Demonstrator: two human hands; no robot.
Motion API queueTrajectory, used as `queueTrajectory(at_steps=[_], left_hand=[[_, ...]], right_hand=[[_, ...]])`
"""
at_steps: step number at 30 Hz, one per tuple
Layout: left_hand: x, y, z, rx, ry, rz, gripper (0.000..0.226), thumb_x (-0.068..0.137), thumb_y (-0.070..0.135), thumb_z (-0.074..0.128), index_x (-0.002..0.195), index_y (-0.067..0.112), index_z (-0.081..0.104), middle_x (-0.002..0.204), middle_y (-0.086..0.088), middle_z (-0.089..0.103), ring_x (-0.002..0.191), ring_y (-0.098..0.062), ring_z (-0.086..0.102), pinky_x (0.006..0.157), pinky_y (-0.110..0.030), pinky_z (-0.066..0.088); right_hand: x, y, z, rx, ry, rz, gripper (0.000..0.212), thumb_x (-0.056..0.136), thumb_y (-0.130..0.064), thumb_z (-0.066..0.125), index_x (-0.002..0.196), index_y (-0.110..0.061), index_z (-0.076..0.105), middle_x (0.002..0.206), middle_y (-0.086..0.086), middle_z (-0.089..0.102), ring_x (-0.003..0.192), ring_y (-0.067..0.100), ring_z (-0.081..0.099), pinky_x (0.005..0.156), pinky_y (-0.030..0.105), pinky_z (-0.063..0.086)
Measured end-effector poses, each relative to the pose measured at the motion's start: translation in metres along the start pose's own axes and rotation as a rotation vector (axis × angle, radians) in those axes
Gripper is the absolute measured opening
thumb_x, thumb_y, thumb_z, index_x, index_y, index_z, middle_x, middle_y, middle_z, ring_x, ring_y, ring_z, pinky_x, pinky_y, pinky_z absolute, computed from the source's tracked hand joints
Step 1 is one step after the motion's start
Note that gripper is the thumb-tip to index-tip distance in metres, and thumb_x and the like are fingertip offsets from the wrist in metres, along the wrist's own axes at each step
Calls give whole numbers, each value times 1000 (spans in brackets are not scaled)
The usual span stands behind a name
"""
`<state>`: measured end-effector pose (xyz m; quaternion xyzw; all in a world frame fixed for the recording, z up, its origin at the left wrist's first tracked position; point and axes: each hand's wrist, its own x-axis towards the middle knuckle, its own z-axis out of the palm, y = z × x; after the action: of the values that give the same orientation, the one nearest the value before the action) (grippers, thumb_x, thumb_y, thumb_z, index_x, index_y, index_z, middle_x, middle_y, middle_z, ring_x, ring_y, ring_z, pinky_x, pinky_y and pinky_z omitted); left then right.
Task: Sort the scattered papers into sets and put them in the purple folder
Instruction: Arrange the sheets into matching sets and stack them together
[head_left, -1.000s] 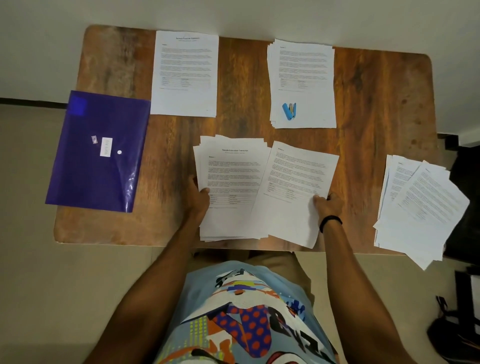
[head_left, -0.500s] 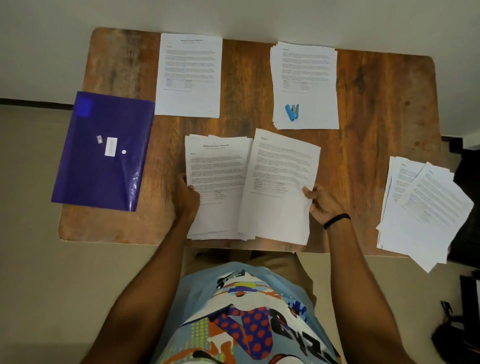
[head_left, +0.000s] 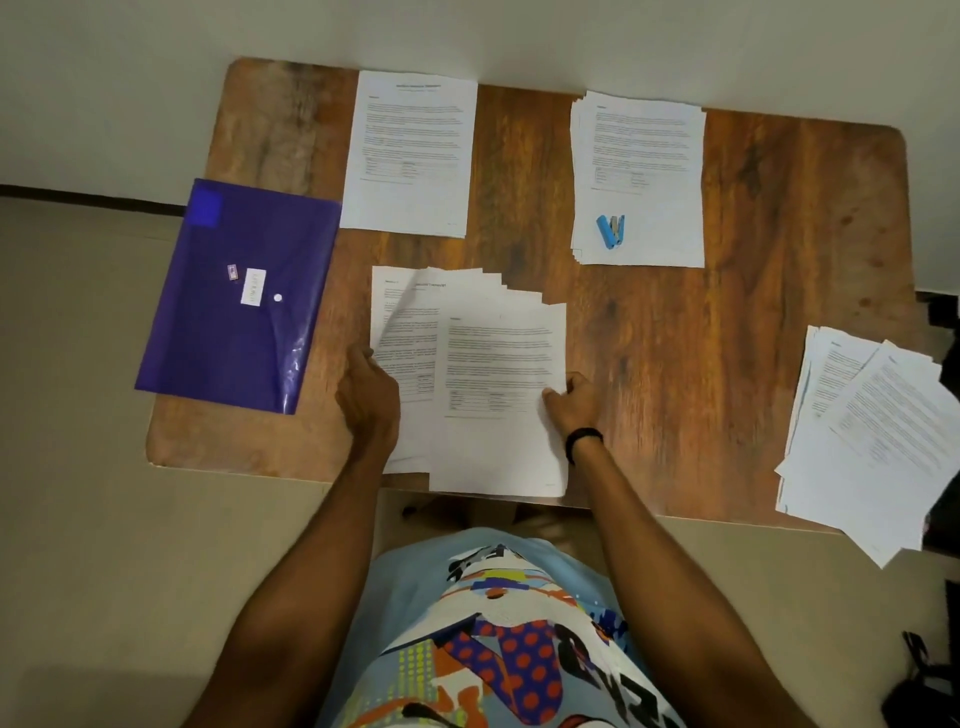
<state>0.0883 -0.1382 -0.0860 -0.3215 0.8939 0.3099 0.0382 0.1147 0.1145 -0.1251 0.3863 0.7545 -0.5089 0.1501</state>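
Left hand (head_left: 370, 397) grips left edge of fanned white paper stack (head_left: 493, 358); right hand (head_left: 571, 405) pinches right edge. Glossy purple plastic folder (head_left: 234, 332): leftward, nearest left hand.

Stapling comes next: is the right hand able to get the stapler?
Probably, once it lets go: the right hand pinches a sheet, but only bare table lies between it and the stapler on the far stack.

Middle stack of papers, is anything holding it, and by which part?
Yes. The left hand holds the middle stack at its left edge; the right hand pinches the top sheet at its right edge.
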Motion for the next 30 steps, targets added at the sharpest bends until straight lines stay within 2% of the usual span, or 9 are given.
queueTrajectory(at_steps=[4, 9, 11, 15, 19, 21, 23, 27, 30], left_hand=[[5, -1, -20, -15, 140, 90, 35, 105, 36, 38, 113, 7, 56, 105, -14, 68, 92, -30, 67, 86, -39, 54], [-2, 25, -64, -268, 423, 223, 27, 104, 22, 44, 107, 4, 63, 98, -9, 69, 87, -11, 60, 73, -4, 38], [-7, 35, -80, -367, 534, 298, 24, 103, 19, 47, 106, 0, 63, 98, -9, 68, 89, -8, 61, 70, -1, 38], [-16, 59, -92, -581, 580, 315, 20, 101, 13, 51, 105, -4, 61, 95, 1, 64, 87, 9, 60, 70, -6, 44], [-35, 78, -61, -617, 366, 211, 18, 102, 13, 49, 102, 1, 63, 86, 11, 60, 77, 12, 57, 69, -4, 41], [-50, 79, -32, -578, 175, 160, 17, 102, 23, 53, 107, 10, 63, 96, 5, 66, 85, 4, 62, 73, -7, 47], [-69, 82, -3, -553, -13, 123, 15, 101, 23, 57, 112, 14, 62, 104, 6, 67, 93, -8, 65, 79, -10, 51], [-94, 95, 37, -507, -417, 101, 31, 95, 17, 66, 124, 14, 56, 109, 6, 63, 91, -9, 63, 63, -3, 47], [-91, 95, 60, -368, -585, 130, 47, 90, 23, 73, 132, 20, 50, 122, -1, 63, 103, -16, 63, 75, -13, 53]], right_hand=[[-6, -8, 16, -105, 29, -56, 21, 93, -4, 59, 113, -7, 61, 113, 8, 69, 101, 25, 65, 85, 31, 54], [-7, -13, 18, -190, 30, -83, 31, 95, -7, 59, 126, -5, 53, 120, 11, 66, 106, 29, 64, 86, 33, 53], [-7, -14, 15, -204, 8, -97, 37, 94, -9, 62, 128, -7, 49, 120, 11, 65, 106, 30, 63, 88, 37, 55], [2, -11, 3, -235, 112, -190, 40, 92, -51, 58, 118, -23, 47, 106, 7, 60, 96, 26, 63, 80, 48, 59], [-23, -39, -34, 262, -63, -153, 42, 96, -58, 53, 114, -20, 55, 91, -3, 65, 84, 8, 63, 71, 23, 53], [-24, -40, -61, 441, -327, -92, 62, 100, -64, 38, 113, -7, 60, 82, 11, 63, 78, 15, 61, 66, 25, 48], [-17, -29, -87, 500, -447, -63, 59, 102, -59, 36, 107, -8, 64, 80, 7, 65, 71, 16, 61, 65, 27, 49], [11, 20, -132, 384, -147, 49, 31, 90, -36, 73, 103, -7, 70, 103, 12, 75, 101, 33, 70, 92, 47, 57], [27, 50, -155, 163, 178, 90, 32, 85, -40, 73, 89, -8, 70, 92, 6, 73, 90, 28, 68, 84, 40, 56]])
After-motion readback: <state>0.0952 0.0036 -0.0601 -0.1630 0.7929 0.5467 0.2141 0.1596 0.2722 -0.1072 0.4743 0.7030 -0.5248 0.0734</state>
